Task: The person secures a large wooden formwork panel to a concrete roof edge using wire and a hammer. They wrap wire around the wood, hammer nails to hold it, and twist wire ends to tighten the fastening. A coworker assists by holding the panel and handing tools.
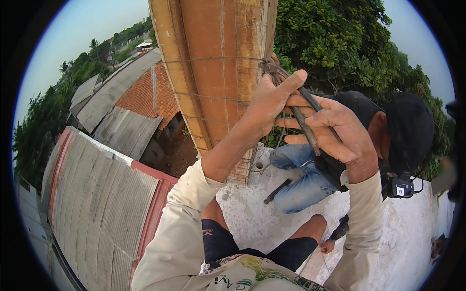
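Observation:
A tall wooden column form (208,39) stands before me, bound with several turns of thin wire (213,95). Dark metal pincers (306,128) have their jaws at the wire on the column's right edge. My right hand (340,127) holds the pincers by the handles, some fingers stretched between and behind them. Close to the jaws, my left hand (264,99) is curled at the column's edge, its thumb reaching over the pincers. Most of its fingers are hidden, so whatever they grip does not show.
A co-worker in a dark cap (410,131) and jeans (303,179) crouches close at right; a dark-sleeved hand (328,246) rests near my knee. A dark bar (277,190) lies on the pale concrete surface (252,213). Corrugated roofing (102,194) lies lower left; trees (335,43) rise behind.

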Action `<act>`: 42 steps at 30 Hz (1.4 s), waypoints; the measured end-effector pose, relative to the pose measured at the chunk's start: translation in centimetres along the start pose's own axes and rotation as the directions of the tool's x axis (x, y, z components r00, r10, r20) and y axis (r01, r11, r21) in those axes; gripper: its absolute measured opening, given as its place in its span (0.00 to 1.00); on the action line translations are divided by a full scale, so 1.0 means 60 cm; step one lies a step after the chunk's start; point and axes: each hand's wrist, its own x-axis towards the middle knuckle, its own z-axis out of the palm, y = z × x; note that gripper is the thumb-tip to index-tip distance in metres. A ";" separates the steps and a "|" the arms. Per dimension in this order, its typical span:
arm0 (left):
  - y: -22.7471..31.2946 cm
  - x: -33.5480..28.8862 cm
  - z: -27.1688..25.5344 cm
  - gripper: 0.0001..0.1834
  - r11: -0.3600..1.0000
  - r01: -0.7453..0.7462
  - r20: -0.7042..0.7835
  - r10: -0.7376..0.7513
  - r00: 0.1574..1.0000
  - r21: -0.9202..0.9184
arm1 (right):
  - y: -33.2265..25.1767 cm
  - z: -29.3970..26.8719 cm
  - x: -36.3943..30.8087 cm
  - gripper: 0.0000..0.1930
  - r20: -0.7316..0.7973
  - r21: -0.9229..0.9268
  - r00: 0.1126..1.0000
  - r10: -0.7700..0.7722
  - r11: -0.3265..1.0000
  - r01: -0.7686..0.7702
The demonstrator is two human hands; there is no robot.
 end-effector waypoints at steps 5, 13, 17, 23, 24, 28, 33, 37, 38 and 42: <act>-0.013 0.010 -0.017 0.27 0.991 -0.019 -0.085 0.030 0.996 0.131 | 0.068 0.020 0.017 0.24 -0.192 0.044 0.980 -0.051 0.997 0.060; -0.021 0.003 -0.041 0.21 0.986 -0.035 0.002 0.035 0.999 0.163 | 0.113 0.036 0.035 0.14 -0.165 0.061 0.980 0.116 0.992 -0.107; 0.001 -0.014 -0.054 0.23 0.964 -0.043 0.113 0.014 0.994 0.263 | 0.158 0.040 0.046 0.12 -0.202 0.121 0.977 0.067 0.992 -0.043; 0.023 -0.041 -0.072 0.27 0.931 0.058 0.027 -0.072 0.997 0.360 | 0.207 0.062 0.061 0.14 -0.234 0.134 0.971 -0.053 0.987 0.086; 0.024 -0.040 -0.072 0.27 0.938 0.067 0.009 -0.075 0.997 0.341 | 0.211 0.061 0.068 0.14 -0.248 0.111 0.965 -0.085 0.987 0.115; 0.023 -0.055 -0.070 0.27 0.947 0.061 -0.027 -0.055 0.998 0.316 | 0.240 0.070 0.080 0.16 -0.303 -0.034 0.926 -0.226 0.973 0.227; 0.026 -0.055 -0.075 0.24 0.931 0.052 -0.001 -0.055 0.998 0.362 | 0.259 0.070 0.095 0.16 -0.375 -0.298 0.852 -0.364 0.918 0.261; 0.024 -0.053 -0.082 0.23 0.911 0.045 0.010 -0.054 0.999 0.411 | 0.275 0.066 0.113 0.18 -0.386 -0.332 0.823 -0.417 0.895 0.297; 0.023 -0.052 -0.083 0.23 0.909 0.026 0.024 -0.040 0.999 0.416 | 0.280 0.064 0.117 0.18 -0.387 -0.349 0.811 -0.438 0.884 0.311; 0.015 -0.055 -0.083 0.24 0.910 0.014 0.018 -0.024 1.000 0.415 | 0.291 0.061 0.124 0.19 -0.400 -0.367 0.800 -0.448 0.878 0.308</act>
